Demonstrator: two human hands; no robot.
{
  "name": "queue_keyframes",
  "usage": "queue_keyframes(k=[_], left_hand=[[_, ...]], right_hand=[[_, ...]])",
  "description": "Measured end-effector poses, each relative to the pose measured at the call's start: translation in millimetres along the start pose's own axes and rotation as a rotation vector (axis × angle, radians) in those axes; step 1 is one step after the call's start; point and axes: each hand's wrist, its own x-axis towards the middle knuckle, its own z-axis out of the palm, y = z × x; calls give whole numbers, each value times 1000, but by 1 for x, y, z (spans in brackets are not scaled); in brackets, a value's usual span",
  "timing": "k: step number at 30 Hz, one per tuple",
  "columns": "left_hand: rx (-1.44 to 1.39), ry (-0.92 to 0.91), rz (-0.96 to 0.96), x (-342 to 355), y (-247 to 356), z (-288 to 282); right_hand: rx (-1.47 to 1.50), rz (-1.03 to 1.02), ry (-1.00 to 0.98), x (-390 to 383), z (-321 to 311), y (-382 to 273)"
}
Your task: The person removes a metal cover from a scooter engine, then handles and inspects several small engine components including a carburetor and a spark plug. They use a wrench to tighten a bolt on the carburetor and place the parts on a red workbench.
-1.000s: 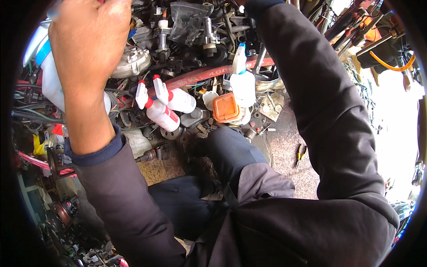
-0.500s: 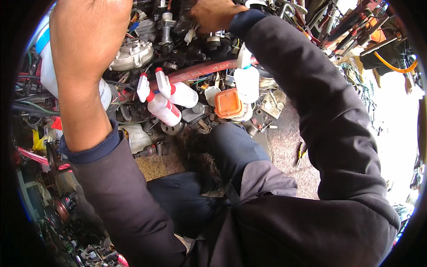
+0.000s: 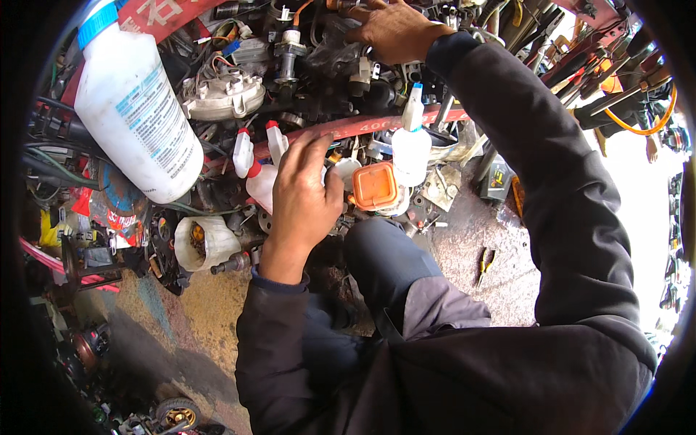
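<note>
My left hand (image 3: 308,192) hangs over two white spray bottles (image 3: 262,184) with red collars, fingers stretched out and holding nothing I can see. It hides much of both bottles. My right hand (image 3: 402,32) reaches into the heap of used machine parts at the top edge, its fingers spread beside a dark crumpled plastic bag (image 3: 337,47). Near it stand a metal cylindrical part (image 3: 288,58) and a round pale-metal housing (image 3: 225,94). To the right of my left hand sit an orange square-lidded tub (image 3: 375,186) and a white spray bottle with a blue tip (image 3: 411,156).
A big white jug (image 3: 138,109) with a blue cap leans at the left. A red printed strip (image 3: 362,123) crosses the parts. Yellow-handled pliers (image 3: 486,264) lie on the floor. A cut-open white container (image 3: 205,243) lies lower left. Hand tools (image 3: 616,94) crowd the upper right.
My left hand has come down and right from the upper left, baring the white jug, and now hovers over the spray bottles. My right hand has shifted a little to the right.
</note>
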Motion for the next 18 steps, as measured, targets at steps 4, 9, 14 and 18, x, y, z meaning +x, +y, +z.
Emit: queue_keyframes(k=[4,9,14,18], left_hand=[[234,29,34,38,-6,7],[434,-85,40,77,-23,27],[514,-270,-67,90,-36,39],[507,-69,54,98,-47,40]], right_hand=[[214,138,-109,16,-7,21],[464,306,259,17,-8,49],[383,217,413,9,-12,58],[443,290,405,8,-14,54]])
